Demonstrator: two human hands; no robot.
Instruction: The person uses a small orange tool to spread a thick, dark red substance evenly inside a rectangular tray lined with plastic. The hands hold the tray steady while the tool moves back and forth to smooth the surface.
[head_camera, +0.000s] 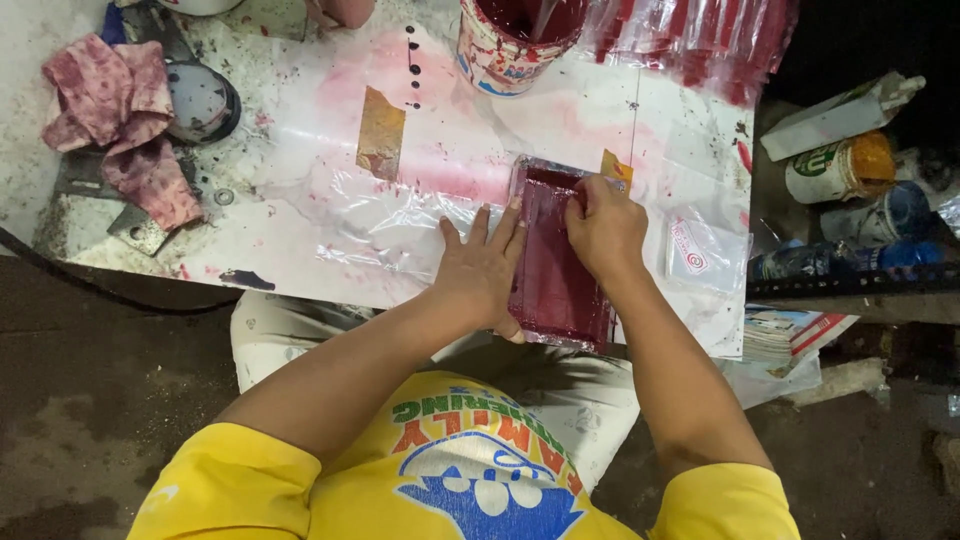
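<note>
A small rectangular printing screen (552, 290) soaked in dark red ink lies on the white, ink-stained table (300, 220). My left hand (482, 275) lies flat with spread fingers on the screen's left edge and on a clear plastic bag (385, 225) stretched under it. My right hand (603, 228) is closed on something small at the screen's far end; what it grips is hidden by the fingers. A printed clear bag (700, 252) lies just right of the screen.
A red-stained ink tub (510, 40) stands at the far edge, next to a row of red-printed bags (700, 35). A pink-stained rag (125, 115) lies far left beside a metal fitting (200, 100). Cans, bottles and a carton (850, 160) crowd the right side.
</note>
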